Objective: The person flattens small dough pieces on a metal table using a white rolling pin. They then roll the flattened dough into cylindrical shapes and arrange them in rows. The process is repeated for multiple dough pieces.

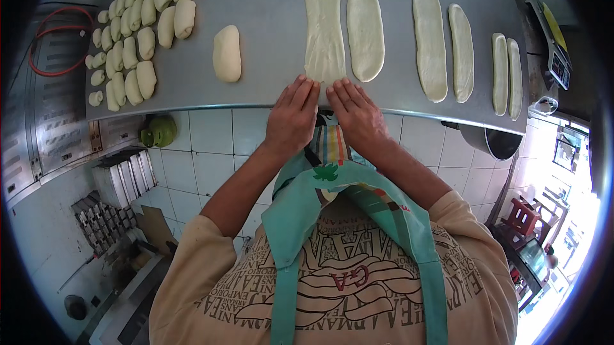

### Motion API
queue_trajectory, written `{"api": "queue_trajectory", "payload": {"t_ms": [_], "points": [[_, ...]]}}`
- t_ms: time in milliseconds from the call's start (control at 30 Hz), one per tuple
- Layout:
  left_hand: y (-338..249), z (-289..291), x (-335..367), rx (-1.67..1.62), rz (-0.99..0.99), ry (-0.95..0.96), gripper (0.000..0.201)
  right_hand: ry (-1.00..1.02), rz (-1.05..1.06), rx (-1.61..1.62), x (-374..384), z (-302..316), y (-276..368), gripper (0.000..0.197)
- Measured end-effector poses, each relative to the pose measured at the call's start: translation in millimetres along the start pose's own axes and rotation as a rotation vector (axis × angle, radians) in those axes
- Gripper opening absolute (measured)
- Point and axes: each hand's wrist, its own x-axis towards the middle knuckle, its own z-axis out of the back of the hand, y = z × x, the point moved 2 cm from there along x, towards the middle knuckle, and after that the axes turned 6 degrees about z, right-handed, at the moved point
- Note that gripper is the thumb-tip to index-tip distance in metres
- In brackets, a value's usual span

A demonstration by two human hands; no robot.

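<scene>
floor was pale square tile [211,130] with dark joints. a grey stainless-steel worktable [268,82] spanned the upper view, its front edge curved by the lens. grey metal cabinet [38,134] stood at left, its face slotted. to the right, a red chair [519,216] stood near a dark-framed, glass-topped table [534,258]. strong white light [585,281] glared along the right rim.

The person's left hand [291,114] and right hand [357,111] rested side by side on the near end of a long, flat, pale dough strip [324,15] — right by the edge of the smooth grey metal table [272,44]. Just to its right lay a flat, cream, oval dough piece [365,34]. Leftward, one plump, cream dough roll [227,54] sat apart from many small, rounded, pale dough rolls [149,9].
</scene>
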Motion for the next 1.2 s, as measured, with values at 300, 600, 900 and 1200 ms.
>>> {"api": "queue_trajectory", "payload": {"t_ms": [300, 600, 900, 1200], "points": [[8, 25, 108, -0.352, 0.151, -0.068, 0.043, -0.263, -0.332, 0.316, 54, 49, -141, 0.030], [30, -34, 263, -0.279, 0.173, 0.201, 0.034, -0.059, -0.493, 0.939, 126, 22, -236, 0.023], [-25, 78, 297, -0.984, 0.317, 0.265, 0.027, -0.150, -0.453, 1.453, 140, 159, -220, 0.025], [-50, 114, 260, -0.529, -0.089, -0.104, 0.023, -0.255, -0.168, 0.633, 124, 193, -182, 0.021]]}}
